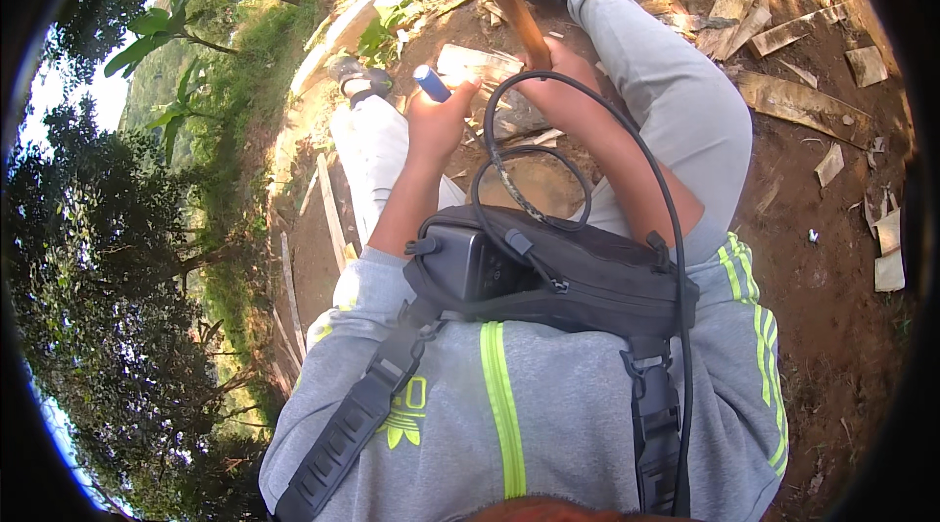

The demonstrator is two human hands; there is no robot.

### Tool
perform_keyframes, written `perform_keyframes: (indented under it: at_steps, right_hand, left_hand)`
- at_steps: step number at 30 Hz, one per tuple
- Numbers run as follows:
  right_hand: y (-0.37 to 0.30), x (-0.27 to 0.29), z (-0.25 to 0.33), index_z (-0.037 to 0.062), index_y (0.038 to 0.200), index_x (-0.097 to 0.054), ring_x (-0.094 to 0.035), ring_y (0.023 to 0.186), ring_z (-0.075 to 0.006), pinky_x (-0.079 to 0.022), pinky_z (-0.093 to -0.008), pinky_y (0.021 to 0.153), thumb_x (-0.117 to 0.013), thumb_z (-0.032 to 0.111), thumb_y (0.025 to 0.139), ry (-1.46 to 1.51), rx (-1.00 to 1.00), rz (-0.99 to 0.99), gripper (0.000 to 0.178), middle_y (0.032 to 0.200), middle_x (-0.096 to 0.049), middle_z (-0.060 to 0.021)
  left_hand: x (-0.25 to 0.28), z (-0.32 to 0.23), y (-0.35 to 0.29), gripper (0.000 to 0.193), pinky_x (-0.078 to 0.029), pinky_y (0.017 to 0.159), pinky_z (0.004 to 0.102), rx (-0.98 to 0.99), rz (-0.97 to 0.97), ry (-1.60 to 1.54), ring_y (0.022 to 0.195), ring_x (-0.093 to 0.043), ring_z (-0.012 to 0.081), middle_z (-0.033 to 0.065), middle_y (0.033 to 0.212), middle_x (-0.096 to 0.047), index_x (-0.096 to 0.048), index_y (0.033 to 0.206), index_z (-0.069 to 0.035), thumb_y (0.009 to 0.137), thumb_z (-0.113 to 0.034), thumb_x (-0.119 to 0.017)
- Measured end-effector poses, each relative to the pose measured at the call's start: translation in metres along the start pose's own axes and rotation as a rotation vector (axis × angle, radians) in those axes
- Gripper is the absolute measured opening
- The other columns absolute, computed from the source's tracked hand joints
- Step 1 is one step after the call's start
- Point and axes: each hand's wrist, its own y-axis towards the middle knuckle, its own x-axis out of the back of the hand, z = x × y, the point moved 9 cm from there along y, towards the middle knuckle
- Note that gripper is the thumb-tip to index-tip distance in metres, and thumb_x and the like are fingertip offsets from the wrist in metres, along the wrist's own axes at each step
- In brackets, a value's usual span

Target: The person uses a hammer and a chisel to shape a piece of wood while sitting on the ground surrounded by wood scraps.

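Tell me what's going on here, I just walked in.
A person in a grey zip-up jacket is handling tools outdoors. The right hand grips a dark-headed hammer with a wooden handle, its head pointing away from the body. The left hand holds a blue cylindrical handle; what lies below that fist is hidden. Flat, rough wood pieces lie scattered on brown dirt.

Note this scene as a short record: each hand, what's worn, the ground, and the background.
Left grip: closed around a blue cylindrical handle; its lower end is unclear
Right grip: closed on a wooden-handled hammer, head pointing away from the body
Worn: dark pouch on chest straps; black cable looping over it
Ground: wood pieces on brown soil
Background: trees at left
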Motion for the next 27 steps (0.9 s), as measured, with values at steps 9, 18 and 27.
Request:
perform_keyframes:
  at_steps: [9, 18, 27]
  right_hand:
    - [0.007, 0.011, -0.017, 0.0042, 0.115, -0.059, -0.06, 0.062, -0.008, -0.046, -0.0258, 0.052, -0.089, 0.033, 0.085, 0.274, -0.039, 0.034, 0.052, 0.09, -0.07, -0.0036]
    - [0.012, 0.028, -0.036, 0.0045, 0.117, -0.058, -0.047, 0.055, -0.0051, -0.037, -0.023, 0.042, -0.087, 0.037, 0.088, 0.651, -0.205, 0.173, 0.052, 0.084, -0.056, -0.0017]
    - [-0.002, -0.008, -0.048, -0.0035, 0.118, -0.057, -0.045, 0.052, -0.0013, -0.04, -0.0196, 0.039, -0.08, 0.038, 0.096, 0.778, -0.398, 0.478, 0.053, 0.093, -0.06, -0.0096]
  left_hand:
    - [0.001, -0.058, -0.024, 0.028, -0.046, 0.065, 0.0279, -0.079, 0.34, 0.059, 0.069, -0.06, 0.0095, -0.0006, 0.074, -0.066, -0.071, 0.084, -0.004, 0.095, -0.027, -0.08]
    - [0.087, -0.035, -0.008, 0.036, -0.042, 0.062, 0.0283, -0.063, 0.196, 0.305, 0.067, -0.054, 0.0073, -0.0036, 0.071, -0.061, -0.079, 0.111, -0.004, 0.093, -0.034, -0.085]
    - [0.025, -0.064, -0.014, 0.056, -0.042, 0.064, 0.0266, -0.059, 0.21, 0.278, 0.068, -0.052, 0.0062, -0.0062, 0.071, -0.057, -0.073, 0.12, -0.002, 0.089, -0.047, -0.087]
